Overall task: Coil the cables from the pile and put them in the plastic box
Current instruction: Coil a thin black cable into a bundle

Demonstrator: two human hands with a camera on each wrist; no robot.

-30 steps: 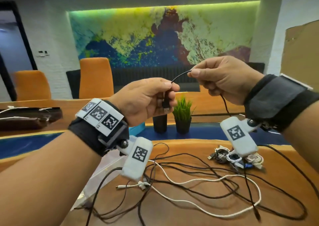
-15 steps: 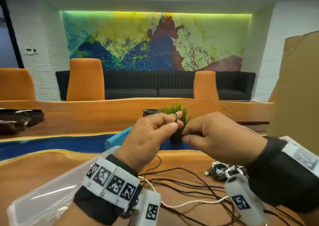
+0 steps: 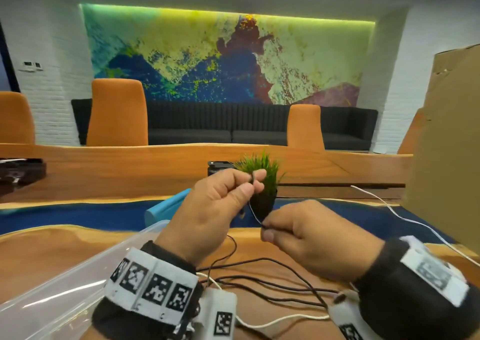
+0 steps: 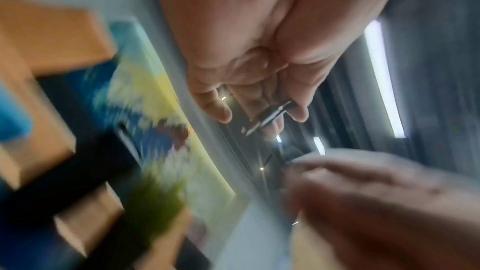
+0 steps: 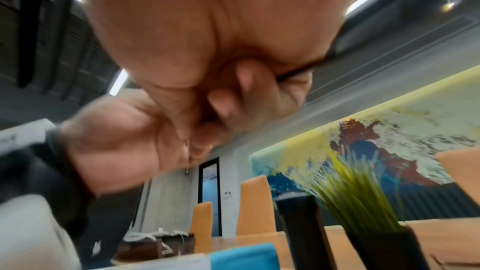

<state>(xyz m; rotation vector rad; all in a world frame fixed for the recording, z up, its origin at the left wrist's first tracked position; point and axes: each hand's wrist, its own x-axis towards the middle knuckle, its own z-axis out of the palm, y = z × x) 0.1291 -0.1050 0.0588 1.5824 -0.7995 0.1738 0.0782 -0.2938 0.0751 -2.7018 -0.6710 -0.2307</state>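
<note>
My left hand [image 3: 249, 183] is raised over the table and pinches the plug end of a thin black cable [image 3: 254, 213] between thumb and forefinger. In the left wrist view the plug [image 4: 270, 117] sticks out from the fingers. My right hand [image 3: 266, 231] is lower and to the right and pinches the same cable a short way down. In the right wrist view the cable [image 5: 298, 72] runs across the curled fingers. Below the hands lie loose black cables [image 3: 272, 280] and a white cable [image 3: 272, 321]. The clear plastic box [image 3: 65, 290] sits at lower left.
A small potted grass plant [image 3: 259, 168] stands just behind my hands. A blue object [image 3: 166, 207] lies beside the box's far corner. Another white cable [image 3: 405, 220] runs along the right toward a cardboard sheet [image 3: 446, 144]. Orange chairs stand beyond the wooden table [image 3: 78, 243].
Both hands dropped from high in the view to near the plant. The right hand, close against the left half a second ago, has slid down the black cable and away.
</note>
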